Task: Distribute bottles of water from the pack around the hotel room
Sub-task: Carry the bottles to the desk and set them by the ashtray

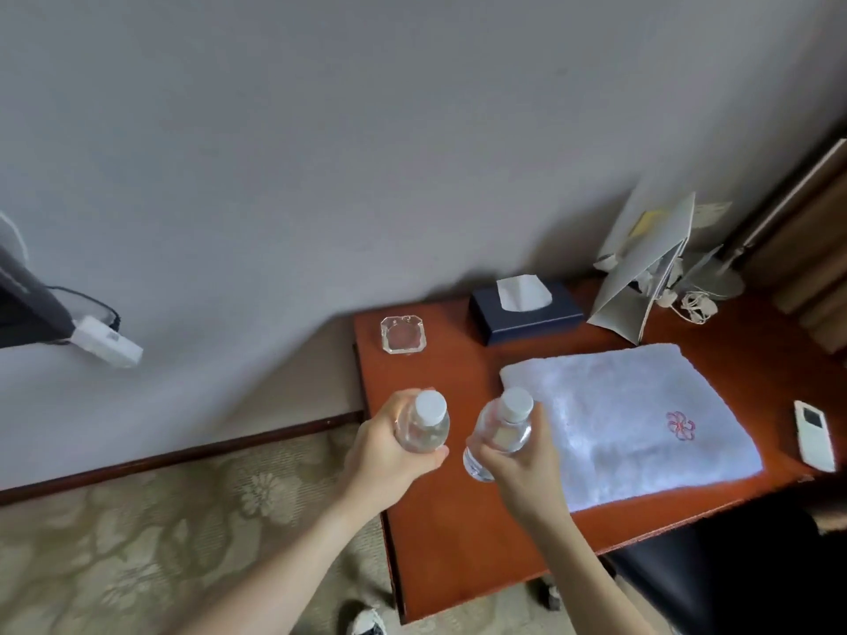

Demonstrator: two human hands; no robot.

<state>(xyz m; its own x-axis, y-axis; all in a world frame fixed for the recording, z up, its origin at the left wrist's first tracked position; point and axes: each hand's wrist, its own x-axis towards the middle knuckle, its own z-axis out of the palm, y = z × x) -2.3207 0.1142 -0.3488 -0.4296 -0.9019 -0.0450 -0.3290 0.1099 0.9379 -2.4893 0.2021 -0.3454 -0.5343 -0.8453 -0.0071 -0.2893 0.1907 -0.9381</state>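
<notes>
The big red-brown desk (458,543) stands by the wall. A white towel (628,423) lies on the desk. Behind the towel is a dark tissue box (527,313). Left of the towel, the left hand (389,451) is wrapped around one bottle (424,426). The right hand (522,460) is wrapped around the other bottle (497,433), right by the towel's edge. Both bottles are over the desk. Behind them sits a glass ashtray (403,334).

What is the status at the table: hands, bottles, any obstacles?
Left hand grips one bottle, right hand grips the second bottle. Both above the table, near its left end. White towel covers the middle.
</notes>
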